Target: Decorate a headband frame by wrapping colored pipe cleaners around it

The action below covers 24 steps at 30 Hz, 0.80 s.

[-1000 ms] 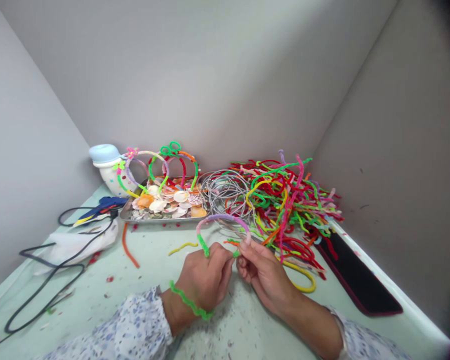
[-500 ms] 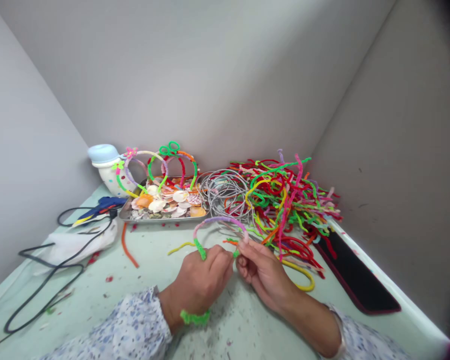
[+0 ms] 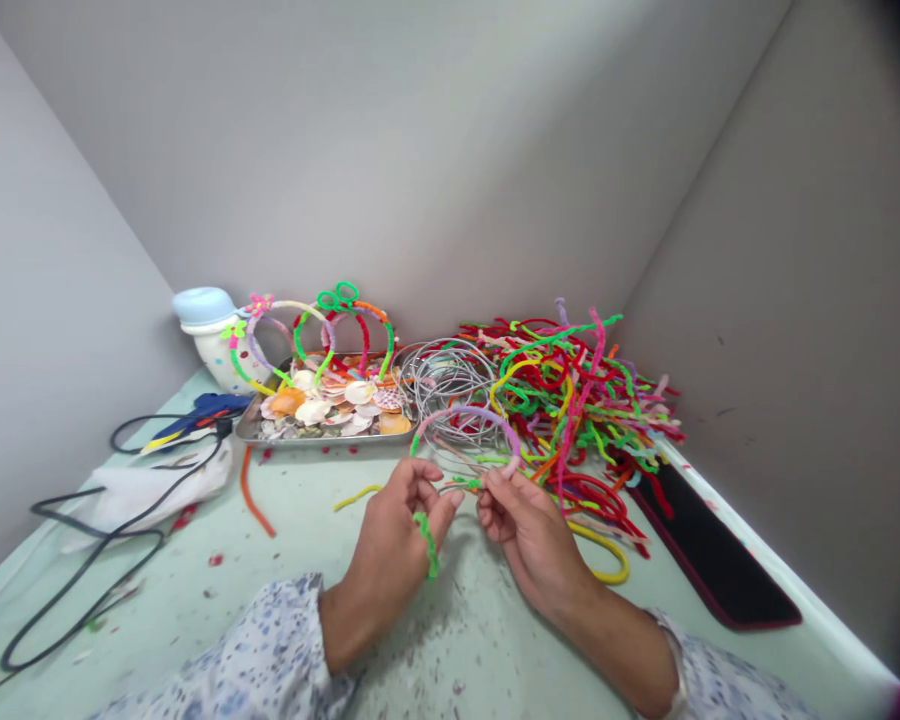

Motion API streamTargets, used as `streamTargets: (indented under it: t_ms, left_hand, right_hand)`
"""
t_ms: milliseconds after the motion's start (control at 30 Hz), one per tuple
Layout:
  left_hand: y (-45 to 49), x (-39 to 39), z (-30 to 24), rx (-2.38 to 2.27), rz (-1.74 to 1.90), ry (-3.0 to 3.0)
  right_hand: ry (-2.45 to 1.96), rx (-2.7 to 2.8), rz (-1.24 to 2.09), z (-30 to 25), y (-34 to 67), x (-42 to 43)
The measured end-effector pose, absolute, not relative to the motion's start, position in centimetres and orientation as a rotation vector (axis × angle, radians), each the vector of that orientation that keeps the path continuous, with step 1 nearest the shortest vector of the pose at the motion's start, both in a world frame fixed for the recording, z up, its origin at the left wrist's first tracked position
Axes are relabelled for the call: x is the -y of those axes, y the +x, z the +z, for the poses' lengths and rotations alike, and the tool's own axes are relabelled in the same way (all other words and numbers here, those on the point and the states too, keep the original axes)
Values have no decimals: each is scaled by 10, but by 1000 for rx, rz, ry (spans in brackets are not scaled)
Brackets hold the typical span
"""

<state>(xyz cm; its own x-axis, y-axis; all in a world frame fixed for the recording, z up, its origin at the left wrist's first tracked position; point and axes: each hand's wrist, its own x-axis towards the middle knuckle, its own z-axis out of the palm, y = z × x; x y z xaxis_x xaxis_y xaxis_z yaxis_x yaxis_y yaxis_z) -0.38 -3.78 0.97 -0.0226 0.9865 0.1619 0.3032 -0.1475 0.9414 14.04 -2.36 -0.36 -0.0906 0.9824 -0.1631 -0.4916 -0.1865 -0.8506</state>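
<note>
My left hand (image 3: 394,535) and my right hand (image 3: 529,530) are low in the middle, above the pale green table (image 3: 285,570). Between them arches a headband (image 3: 466,417) wrapped in pink and purple pipe cleaner. Each hand pinches one end of it. A green pipe cleaner (image 3: 426,540) runs from the headband's end across my left palm. Both hands have their fingers closed.
A metal tray of seashells (image 3: 328,402) sits behind, with finished headbands (image 3: 311,330) standing in it. A white jar (image 3: 211,335) is at the back left, bare wire hoops (image 3: 450,385) and a pile of pipe cleaners (image 3: 577,400) at the right. A blue glue gun (image 3: 195,412) with black cable (image 3: 82,540) lies left; a dark phone (image 3: 709,550) right.
The headband has moved up and to the right between my hands. The green pipe cleaner has come off my left wrist and now crosses the palm.
</note>
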Motion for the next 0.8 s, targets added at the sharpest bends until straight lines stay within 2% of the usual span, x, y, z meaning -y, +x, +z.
streamTargets:
  t_ms: [200, 400, 567, 667, 800]
  left_hand:
    - [-7, 45, 19, -1285, 1311, 1398]
    - [-19, 54, 23, -1219, 1536, 1839]
    - [-12, 56, 22, -1065, 1267, 2048]
    - [-4, 53, 17, -1112, 1041, 1870]
    - [-1, 42, 10, -1145, 1094, 1503]
  right_hand:
    - [-925, 713, 1501, -6, 141, 20]
    - [-898, 696, 1443, -7, 143, 17]
    - [-885, 692, 1442, -5, 143, 18]
    - [-894, 761, 1426, -7, 142, 20]
    - [-908, 862, 1420, -10, 141, 24]
